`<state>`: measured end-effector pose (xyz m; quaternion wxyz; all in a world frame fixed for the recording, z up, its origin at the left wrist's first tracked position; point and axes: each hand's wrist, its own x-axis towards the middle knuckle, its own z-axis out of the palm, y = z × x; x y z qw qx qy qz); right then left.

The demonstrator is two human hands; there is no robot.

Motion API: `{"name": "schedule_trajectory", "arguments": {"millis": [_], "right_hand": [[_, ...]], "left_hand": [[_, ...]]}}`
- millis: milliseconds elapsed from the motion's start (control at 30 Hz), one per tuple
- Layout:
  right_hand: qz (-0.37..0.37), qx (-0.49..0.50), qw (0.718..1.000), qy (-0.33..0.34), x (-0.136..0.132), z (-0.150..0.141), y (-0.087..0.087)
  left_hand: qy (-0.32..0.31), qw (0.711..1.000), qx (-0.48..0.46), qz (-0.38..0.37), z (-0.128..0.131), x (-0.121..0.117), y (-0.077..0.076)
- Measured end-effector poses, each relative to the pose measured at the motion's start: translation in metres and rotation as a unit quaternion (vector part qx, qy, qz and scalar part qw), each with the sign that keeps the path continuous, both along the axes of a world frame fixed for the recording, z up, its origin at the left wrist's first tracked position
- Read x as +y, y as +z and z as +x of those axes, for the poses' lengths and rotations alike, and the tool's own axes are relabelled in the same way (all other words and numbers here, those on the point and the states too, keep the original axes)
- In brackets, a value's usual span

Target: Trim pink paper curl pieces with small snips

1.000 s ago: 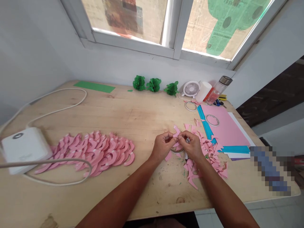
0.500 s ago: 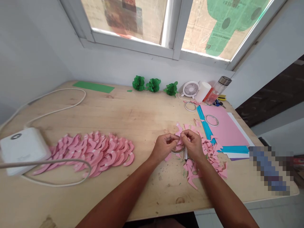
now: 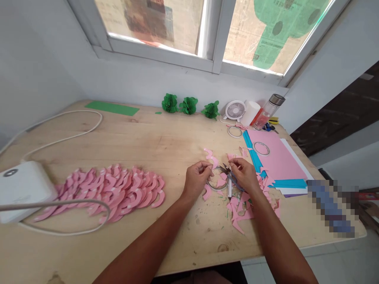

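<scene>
My left hand [image 3: 197, 179] pinched a pink piece [image 3: 211, 156]; my right hand [image 3: 244, 173] gripped scissors [image 3: 230, 176] over the tape ring [image 3: 218, 183], scraps [image 3: 241, 209] kept near.

Worktop [image 3: 166, 138]: cutouts [image 3: 118, 191] left, paper sheets [image 3: 275, 159] right, fan [image 3: 235, 109] behind, tape ring [image 3: 218, 183] between hands.
</scene>
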<state>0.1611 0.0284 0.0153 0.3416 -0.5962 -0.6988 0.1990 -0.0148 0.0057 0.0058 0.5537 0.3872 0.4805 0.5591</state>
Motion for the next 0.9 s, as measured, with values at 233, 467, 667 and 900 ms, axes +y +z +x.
{"name": "schedule_trajectory", "arguments": {"millis": [233,467,667,900], "right_hand": [[0.022,-0.175,0.984,0.040,-0.0018,0.0003,0.0001],[0.020,-0.226,0.972,0.055,-0.0031,-0.0006,-0.0009],[0.023,-0.226,0.973,0.049,-0.0023,-0.0003,-0.0013],[0.018,-0.210,0.977,0.043,-0.0025,-0.0016,-0.0014]], "left_hand": [[0.001,1.000,-0.003,-0.009,0.0007,-0.0007,-0.0010],[-0.006,1.000,-0.004,-0.013,0.0027,-0.0013,-0.0023],[-0.012,1.000,0.001,-0.006,0.0034,-0.0016,-0.0036],[-0.032,0.999,0.011,0.013,0.0046,-0.0004,-0.0072]]}}
